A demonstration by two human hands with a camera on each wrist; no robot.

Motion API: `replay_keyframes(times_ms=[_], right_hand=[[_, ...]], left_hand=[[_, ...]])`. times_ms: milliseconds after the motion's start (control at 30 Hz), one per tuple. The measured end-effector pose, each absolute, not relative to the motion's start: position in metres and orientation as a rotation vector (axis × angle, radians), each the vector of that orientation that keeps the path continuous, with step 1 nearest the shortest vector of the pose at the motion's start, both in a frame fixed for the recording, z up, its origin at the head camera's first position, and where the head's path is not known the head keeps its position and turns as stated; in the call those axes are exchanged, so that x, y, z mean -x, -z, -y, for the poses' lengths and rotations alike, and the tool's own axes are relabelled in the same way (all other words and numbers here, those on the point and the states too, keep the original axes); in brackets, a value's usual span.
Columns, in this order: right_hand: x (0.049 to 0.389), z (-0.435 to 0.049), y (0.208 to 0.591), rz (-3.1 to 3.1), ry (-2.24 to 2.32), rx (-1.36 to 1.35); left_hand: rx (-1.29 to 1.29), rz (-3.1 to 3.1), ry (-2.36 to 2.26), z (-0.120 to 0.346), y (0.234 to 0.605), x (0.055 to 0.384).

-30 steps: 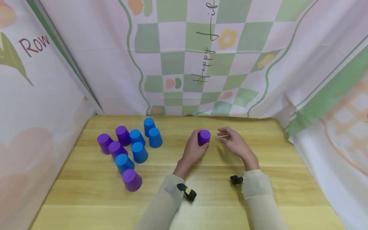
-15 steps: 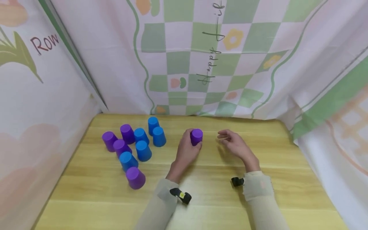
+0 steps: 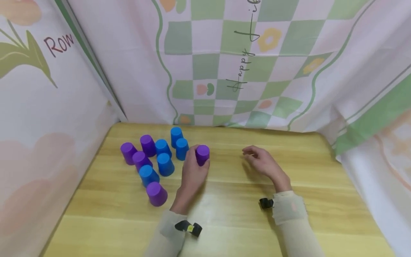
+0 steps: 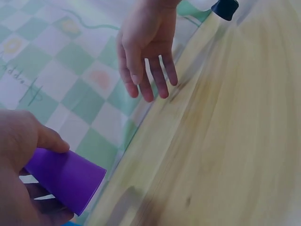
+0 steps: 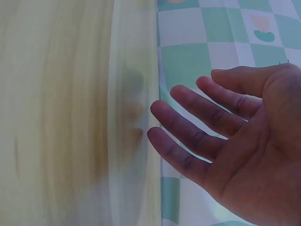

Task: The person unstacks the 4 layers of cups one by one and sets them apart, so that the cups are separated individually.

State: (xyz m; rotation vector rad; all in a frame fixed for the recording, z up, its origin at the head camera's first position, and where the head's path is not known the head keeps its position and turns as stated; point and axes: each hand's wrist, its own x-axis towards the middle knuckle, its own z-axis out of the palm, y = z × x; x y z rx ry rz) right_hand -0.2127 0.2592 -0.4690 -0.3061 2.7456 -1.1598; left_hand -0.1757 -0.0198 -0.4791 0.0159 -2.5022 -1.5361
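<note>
My left hand (image 3: pixel 194 172) grips an upside-down purple cup (image 3: pixel 202 155), fingers and thumb wrapped around its sides. In the left wrist view the same purple cup (image 4: pixel 68 179) shows its wide rim, with the thumb along its upper side. To the right, my right hand (image 3: pixel 262 161) hovers over the table with relaxed fingers and holds nothing. The right wrist view shows that palm (image 5: pixel 263 160) bare, its fingers apart. Just left of the held cup stand blue cups, the closest being one blue cup (image 3: pixel 182 149) beside my left fingers.
Several upside-down cups cluster on the left of the wooden table (image 3: pixel 231 214), among them a purple cup (image 3: pixel 157 194) at the front and a blue cup (image 3: pixel 176 137) at the back. A patterned curtain (image 3: pixel 237 71) hangs behind the table's far edge.
My left hand has carried the purple cup leftward, close to the blue cups. The right hand stays in about the same place. The head view has shifted slightly.
</note>
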Motion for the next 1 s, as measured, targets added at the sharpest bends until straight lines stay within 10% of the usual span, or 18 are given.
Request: replay_keyframes(times_ms=[1000], right_hand=[[0.211, -0.259, 0.448, -2.789, 1.155, 0.317]], left_hand=[[-0.216, 2.466, 1.482, 0.054, 0.491, 0.17]])
